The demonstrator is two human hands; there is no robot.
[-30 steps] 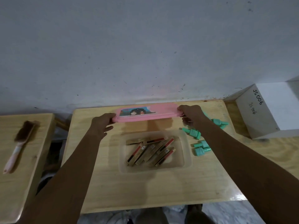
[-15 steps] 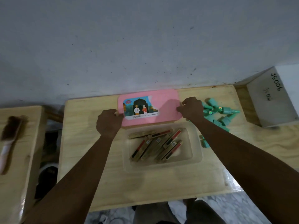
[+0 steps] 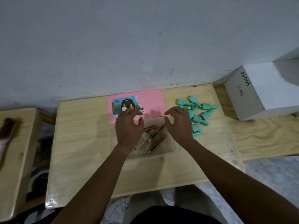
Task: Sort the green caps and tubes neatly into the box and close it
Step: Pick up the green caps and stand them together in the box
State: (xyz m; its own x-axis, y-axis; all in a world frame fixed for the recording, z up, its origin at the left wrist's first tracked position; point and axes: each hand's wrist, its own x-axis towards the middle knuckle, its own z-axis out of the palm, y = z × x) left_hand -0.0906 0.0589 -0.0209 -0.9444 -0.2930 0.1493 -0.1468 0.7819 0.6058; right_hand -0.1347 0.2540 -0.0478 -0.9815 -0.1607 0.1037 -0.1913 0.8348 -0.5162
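Note:
A clear plastic box (image 3: 168, 148) stands in the middle of the wooden table (image 3: 80, 143), holding several gold tubes (image 3: 152, 137) with red and black ends. Its pink lid (image 3: 152, 101) with a picture sticker lies flat on the table just behind it. Several green caps (image 3: 198, 110) lie in a loose heap to the box's right. My left hand (image 3: 129, 126) and my right hand (image 3: 178, 125) hover over the back of the box, fingers relaxed, holding nothing.
A white block (image 3: 262, 89) with handwriting sits at the right on a second wooden board (image 3: 267, 136). A brush (image 3: 7, 130) lies on a separate low table at the left. A grey wall rises right behind the table.
Both hands laid the pink lid flat on the table behind the box, let go of it and drew back over the box.

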